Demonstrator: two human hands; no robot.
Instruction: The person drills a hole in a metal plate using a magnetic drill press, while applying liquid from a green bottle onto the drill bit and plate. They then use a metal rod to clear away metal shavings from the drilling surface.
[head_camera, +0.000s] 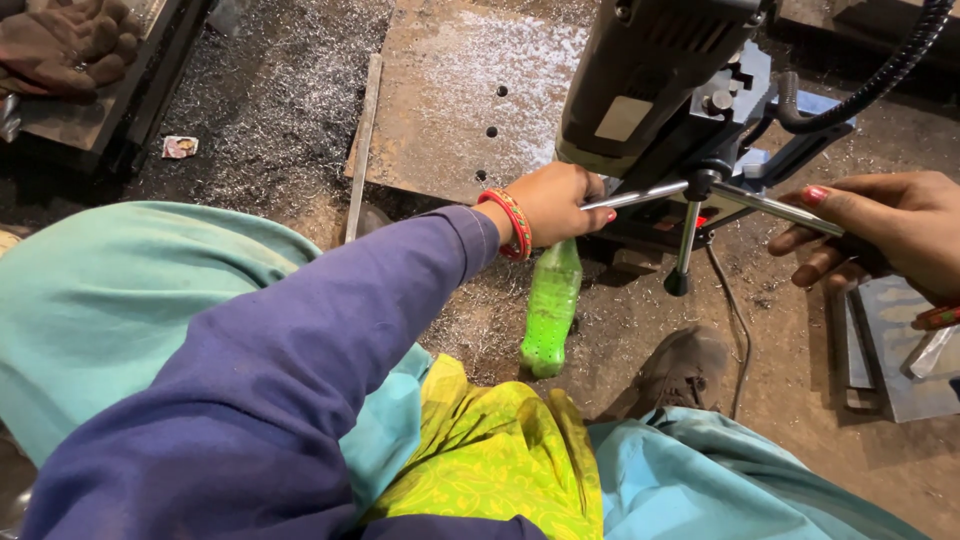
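The drill press (660, 90) sits on the perforated steel plate (450, 110), head looming over both hands. Its feed handle has three chrome spokes; the right hand (880, 235) has fingers curled loosely round the right-pointing spoke (780, 208), w/ thumb on top, so a light hold, not a tight fist. The left hand (555, 200), red bangle at the wrist, is closed round the neck of a green plastic bottle (550, 305), which hangs neck-up just below that grip and tilts toward the person. The left spoke (630, 196) runs just above the left knuckles; can't tell if it touches them. The third spoke (683, 250) points down betw. the two hands.

Judged from the hold: drilling step, right hand on the feed, left w/ what's prob. coolant at the bit. Next move calls for steady pull on the spoke and bottle aimed at the cut w/o fingers straying under the head; the bit itself is hidden behind the housing.

Outward: metal swarf (290, 110) lies thick on plate and floor, a loose flat strip (362, 150) lies left of the bottle grip, the power cord (735, 320) trails below the spokes, and a shoe (685, 365) sits close under them. More steel pieces (900, 350) lie beneath the right hand. Cord and down-spoke crowd the space.
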